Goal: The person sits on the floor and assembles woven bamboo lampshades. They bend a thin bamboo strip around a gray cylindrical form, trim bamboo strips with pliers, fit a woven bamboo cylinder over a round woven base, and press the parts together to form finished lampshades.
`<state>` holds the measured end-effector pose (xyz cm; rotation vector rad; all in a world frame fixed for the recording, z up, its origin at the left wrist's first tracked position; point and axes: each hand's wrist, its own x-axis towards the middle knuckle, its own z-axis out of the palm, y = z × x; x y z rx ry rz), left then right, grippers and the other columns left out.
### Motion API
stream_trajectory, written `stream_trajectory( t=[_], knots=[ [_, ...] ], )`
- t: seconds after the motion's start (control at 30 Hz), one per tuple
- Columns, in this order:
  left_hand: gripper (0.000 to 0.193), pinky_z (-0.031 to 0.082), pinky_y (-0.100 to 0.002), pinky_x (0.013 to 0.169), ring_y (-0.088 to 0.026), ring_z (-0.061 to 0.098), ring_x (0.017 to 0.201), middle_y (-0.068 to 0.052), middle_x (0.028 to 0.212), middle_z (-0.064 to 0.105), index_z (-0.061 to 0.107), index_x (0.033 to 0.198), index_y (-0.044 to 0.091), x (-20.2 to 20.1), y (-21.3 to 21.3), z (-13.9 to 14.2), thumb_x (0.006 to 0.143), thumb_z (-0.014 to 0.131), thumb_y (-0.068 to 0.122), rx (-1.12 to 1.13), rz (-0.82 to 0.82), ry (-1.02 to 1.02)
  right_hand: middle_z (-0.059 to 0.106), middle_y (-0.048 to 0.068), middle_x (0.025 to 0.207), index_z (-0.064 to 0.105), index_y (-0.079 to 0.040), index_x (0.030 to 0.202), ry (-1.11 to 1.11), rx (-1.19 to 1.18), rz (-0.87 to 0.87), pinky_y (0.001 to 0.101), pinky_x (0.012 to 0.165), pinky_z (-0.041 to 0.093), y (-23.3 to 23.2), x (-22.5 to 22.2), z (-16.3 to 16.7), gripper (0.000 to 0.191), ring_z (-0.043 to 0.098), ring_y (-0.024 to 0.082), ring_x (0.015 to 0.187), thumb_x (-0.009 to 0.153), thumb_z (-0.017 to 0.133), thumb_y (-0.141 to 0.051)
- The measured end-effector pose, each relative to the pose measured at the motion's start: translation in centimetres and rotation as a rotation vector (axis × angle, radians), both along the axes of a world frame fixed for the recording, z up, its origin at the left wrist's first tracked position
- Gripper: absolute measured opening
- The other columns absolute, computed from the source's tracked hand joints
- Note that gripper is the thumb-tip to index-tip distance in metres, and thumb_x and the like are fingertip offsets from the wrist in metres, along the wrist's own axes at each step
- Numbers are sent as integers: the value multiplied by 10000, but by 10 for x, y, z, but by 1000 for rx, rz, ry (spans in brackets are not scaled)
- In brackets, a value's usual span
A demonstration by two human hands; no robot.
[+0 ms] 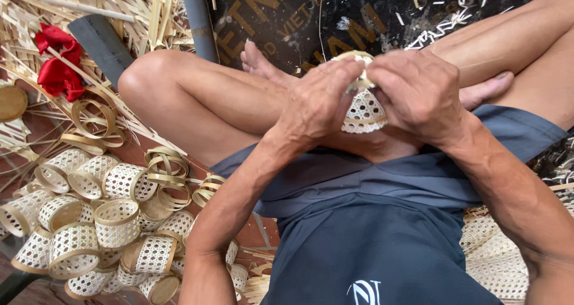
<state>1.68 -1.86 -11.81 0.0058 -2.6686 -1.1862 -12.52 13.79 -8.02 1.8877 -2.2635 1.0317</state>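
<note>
**Both hands working the rim of a small woven basket**

While the person sits cross-legged on the floor, the head view looks straight down at two hands meeting over the lap. The left hand (320,98) and the right hand (418,92) are both closed on one small woven basket (365,110), a pale openwork cup of cane lattice with a tan bamboo band (353,57) at its top. Fingers of each hand curl over that band from either side, so the grip of each hand is clamped on the basket; the fingertips themselves are mostly hidden behind the knuckles. The basket sits just above the crossed shins, between the hands, its lattice wall showing below them.

To the person's left, a pile of finished baskets (101,227) of the same kind lies on the floor, and loose bamboo rings (164,164) lie just beside it. Farther up are scattered bamboo strips (137,12) and a red cloth (57,63). A sheet of woven cane mesh (496,257) lies by the right forearm.

Judging from the hold, the step in hand looks like seating or pressing the rim band onto the lattice body. The next move seems to call for even pressure round the ring while the other hand steadies or turns the cup, since the thin weave could buckle if squeezed from one side only.
</note>
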Motion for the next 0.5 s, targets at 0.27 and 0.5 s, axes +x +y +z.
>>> stream_trajectory(
  t=[0.27, 0.5],
  knots=[
    [337, 614, -386, 916, -290, 750, 1062, -106, 1146, 728, 608, 1293, 94, -31, -40, -15, 996, 762, 137, 241, 83, -143, 591, 75, 869, 663, -58, 987, 145, 136, -115, 378, 695, 487, -9, -25, -44, 128, 638, 261, 817, 963, 788, -70],
    [352, 576, -411, 890, -355, 684, 1071, -119, 1252, 651, 624, 1296, 91, -34, -29, -28, 953, 691, 51, -22, 299, -103, 582, 41, 773, 645, -93, 952, 274, 125, -106, 317, 652, 451, -20, -39, -88, 61, 576, 175, 663, 995, 659, -52]
  ],
)
